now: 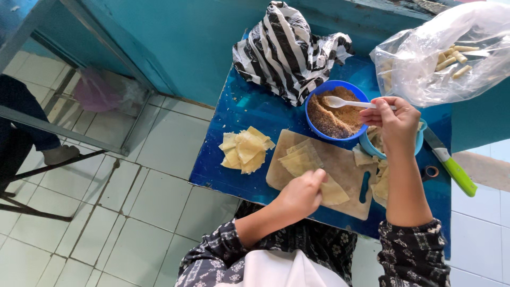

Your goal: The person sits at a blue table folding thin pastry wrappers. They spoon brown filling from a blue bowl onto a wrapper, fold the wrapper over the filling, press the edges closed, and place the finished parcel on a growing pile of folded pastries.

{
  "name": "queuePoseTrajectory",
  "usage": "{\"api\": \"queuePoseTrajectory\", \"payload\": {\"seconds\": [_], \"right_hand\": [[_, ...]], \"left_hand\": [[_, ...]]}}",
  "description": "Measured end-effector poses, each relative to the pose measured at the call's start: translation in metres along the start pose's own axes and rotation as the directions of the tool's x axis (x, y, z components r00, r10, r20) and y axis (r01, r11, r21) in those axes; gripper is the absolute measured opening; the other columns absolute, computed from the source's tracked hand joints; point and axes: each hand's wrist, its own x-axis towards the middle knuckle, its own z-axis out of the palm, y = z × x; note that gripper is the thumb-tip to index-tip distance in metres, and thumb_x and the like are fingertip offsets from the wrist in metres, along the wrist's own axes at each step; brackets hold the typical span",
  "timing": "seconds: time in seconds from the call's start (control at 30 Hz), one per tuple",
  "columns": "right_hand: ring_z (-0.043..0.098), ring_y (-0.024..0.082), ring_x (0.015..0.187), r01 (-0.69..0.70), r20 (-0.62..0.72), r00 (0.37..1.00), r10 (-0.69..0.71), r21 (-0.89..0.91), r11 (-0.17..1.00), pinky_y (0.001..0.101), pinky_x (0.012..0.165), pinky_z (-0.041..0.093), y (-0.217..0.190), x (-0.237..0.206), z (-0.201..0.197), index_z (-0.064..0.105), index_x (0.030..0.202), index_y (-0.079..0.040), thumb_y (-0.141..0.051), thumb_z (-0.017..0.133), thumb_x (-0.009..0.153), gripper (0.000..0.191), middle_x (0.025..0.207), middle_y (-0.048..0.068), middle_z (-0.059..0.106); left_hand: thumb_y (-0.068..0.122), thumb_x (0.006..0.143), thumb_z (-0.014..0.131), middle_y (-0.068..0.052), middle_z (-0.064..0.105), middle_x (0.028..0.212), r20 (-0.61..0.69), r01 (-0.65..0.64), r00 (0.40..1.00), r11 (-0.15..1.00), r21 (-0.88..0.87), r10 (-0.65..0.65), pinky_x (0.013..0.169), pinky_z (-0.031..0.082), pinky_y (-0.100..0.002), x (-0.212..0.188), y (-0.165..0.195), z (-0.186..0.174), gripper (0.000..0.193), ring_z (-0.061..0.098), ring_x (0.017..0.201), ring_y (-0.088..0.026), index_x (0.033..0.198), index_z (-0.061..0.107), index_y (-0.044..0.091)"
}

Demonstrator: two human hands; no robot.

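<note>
White plastic spoon [348, 102] is lying tilted across the brown-filling blue bowl [334, 109]; pale triangular wrapper [333, 192] is lying flat on the wooden board [348, 170].

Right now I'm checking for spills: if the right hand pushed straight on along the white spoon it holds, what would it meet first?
Probably the brown crumbs in the blue bowl: the right hand points the white spoon there, its tip seemingly just above them, though depth is unclear.

Left hand [303, 192] low and near the body, fingers curled, pinching downward. Right hand [396, 123] raised farther out, forearm upright in view, fingers closed in a fingertip grip. Both sleeves pushed to mid-forearm.
</note>
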Motion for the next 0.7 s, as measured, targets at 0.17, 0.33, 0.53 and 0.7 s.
{"api": "queuePoseTrajectory", "payload": {"seconds": [0.17,0.33,0.53,0.7], "right_hand": [[0.075,0.021,0.077,0.034,-0.022,0.999,-0.036,-0.059,0.998,0.0304,0.070,0.062,-0.004,-0.009,-0.005,0.065,0.110,0.008,-0.008,0.057,0.111,0.018,0.090,0.018,0.074],[0.074,0.021,0.076,0.051,-0.023,0.998,-0.052,-0.021,0.998,0.0308,0.070,0.062,-0.007,-0.016,-0.012,0.065,0.110,0.008,-0.007,0.058,0.111,0.017,0.091,0.019,0.073],[0.074,0.022,0.078,0.030,-0.063,0.998,-0.028,0.029,0.999,0.0307,0.073,0.061,-0.012,-0.041,-0.026,0.066,0.112,0.008,-0.007,0.059,0.112,0.017,0.093,0.019,0.073],[0.072,0.023,0.080,0.025,-0.102,0.995,-0.013,0.121,0.992,0.0338,0.078,0.061,-0.010,-0.095,-0.050,0.064,0.116,0.008,-0.005,0.061,0.114,0.014,0.097,0.021,0.072]], "left_hand": [[0.005,0.093,0.059,-0.022,0.067,0.099,-0.086,0.023,0.996,0.998,-0.061,-0.029,0.079,0.053,-0.048,-0.007,-0.004,-0.007,0.016,0.066,0.092,-0.043,0.109,0.057,0.002],[0.004,0.092,0.059,-0.022,0.066,0.099,-0.098,0.015,0.995,0.999,-0.031,-0.018,0.079,0.053,-0.048,-0.011,-0.003,-0.006,0.017,0.065,0.093,-0.042,0.109,0.057,0.002],[0.001,0.091,0.059,-0.022,0.066,0.100,-0.137,-0.011,0.991,0.999,-0.038,0.006,0.081,0.053,-0.047,-0.015,-0.001,-0.008,0.023,0.065,0.095,-0.042,0.114,0.058,0.001],[0.001,0.091,0.061,-0.020,0.065,0.101,-0.134,0.011,0.991,0.996,-0.092,-0.024,0.079,0.054,-0.044,-0.020,-0.003,-0.008,0.034,0.066,0.090,-0.039,0.125,0.057,0.003]]}}
